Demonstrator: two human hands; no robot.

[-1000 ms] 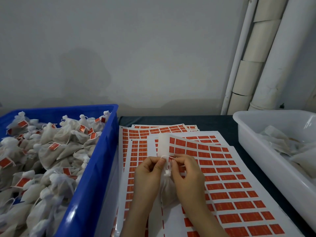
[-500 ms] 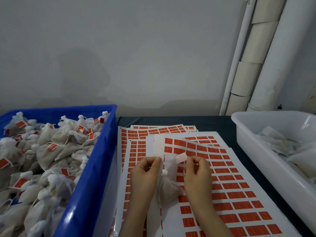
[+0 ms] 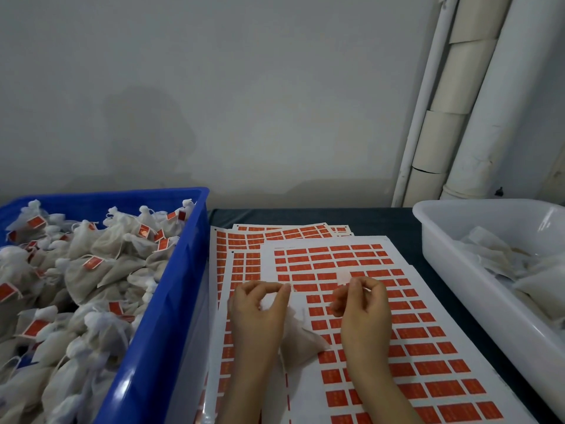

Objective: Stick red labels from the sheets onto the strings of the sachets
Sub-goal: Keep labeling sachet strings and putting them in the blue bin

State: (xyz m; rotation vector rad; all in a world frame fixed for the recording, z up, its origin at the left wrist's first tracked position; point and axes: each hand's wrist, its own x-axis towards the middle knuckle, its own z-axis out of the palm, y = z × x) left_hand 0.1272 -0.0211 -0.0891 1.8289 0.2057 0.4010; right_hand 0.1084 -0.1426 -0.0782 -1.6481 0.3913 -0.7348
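As the left hand (image 3: 260, 312) pinches the sachet (image 3: 301, 339) lying between the hands, the right hand (image 3: 363, 307) pinches a label (image 3: 344, 278).

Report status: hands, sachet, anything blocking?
Left hand pinches sachet at its neck. Right hand pinches a peeled label, pale back showing, held apart from the sachet, not stuck yet. Nothing between the hands.

Dim, flat, even light here, seemingly from behind the camera: a faint broad shadow sits on the grey wall (image 3: 146, 133). There's a pale sheen down the blue crate's rim (image 3: 159, 332) and a small glint inside the white tub (image 3: 553, 217). The pipes (image 3: 477, 117) bow at the right edge, the left hand (image 3: 260, 313) and right hand (image 3: 363, 307) look soft-edged, and the print on the label sheets (image 3: 428, 335) is blurred beyond reading.
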